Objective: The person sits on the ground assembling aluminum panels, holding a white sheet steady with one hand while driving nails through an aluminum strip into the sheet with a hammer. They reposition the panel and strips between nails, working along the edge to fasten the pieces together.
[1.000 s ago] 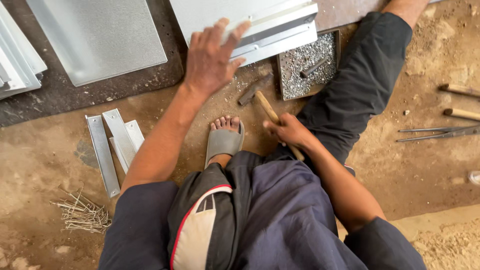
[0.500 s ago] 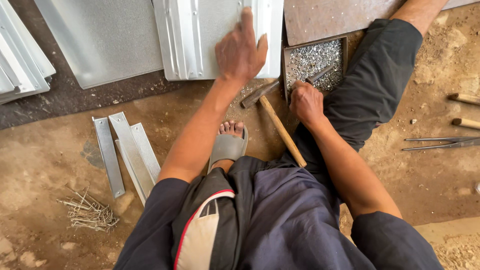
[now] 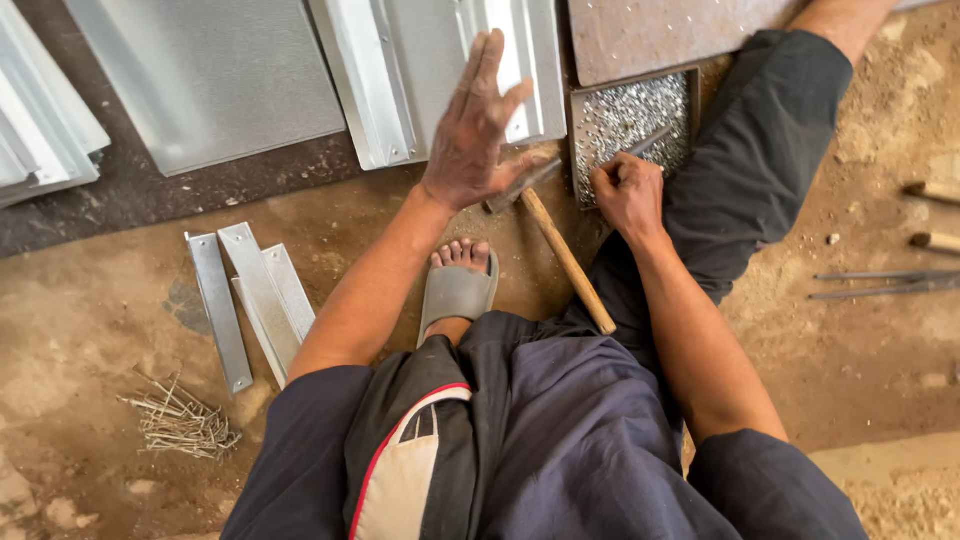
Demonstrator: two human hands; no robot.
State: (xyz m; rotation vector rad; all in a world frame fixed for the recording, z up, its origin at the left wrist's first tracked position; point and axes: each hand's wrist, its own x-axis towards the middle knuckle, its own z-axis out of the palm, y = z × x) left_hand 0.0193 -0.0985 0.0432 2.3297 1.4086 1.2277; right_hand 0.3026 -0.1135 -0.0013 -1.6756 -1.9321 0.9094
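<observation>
Head view, looking down past dark trousers to a dirt floor. Left hand (image 3: 478, 130) raised, fingers spread and apart, clamped on nothing, hovering over the near edge of a folded sheet-metal panel (image 3: 430, 70); touching it or just above, hard to tell. Right hand (image 3: 628, 192) curled at the near edge of a shallow square tray (image 3: 582, 100) of small silvery fasteners, fingertips down among them; whether anything is pinched there cannot be told. Hammer (image 3: 560, 250) lying on the ground between the two hands, gripped by neither: wooden handle slanting down toward the right knee, head close under the left palm, just beside the right wrist. Sandalled foot (image 3: 458, 288) just left of the handle. Further left, short grey metal strips (image 3: 255, 300) side by side, well apart from both hands, and a loose heap of nails (image 3: 180, 420) nearer the lower left corner. Another flat sheet (image 3: 220, 80) lying beyond the strips.
</observation>
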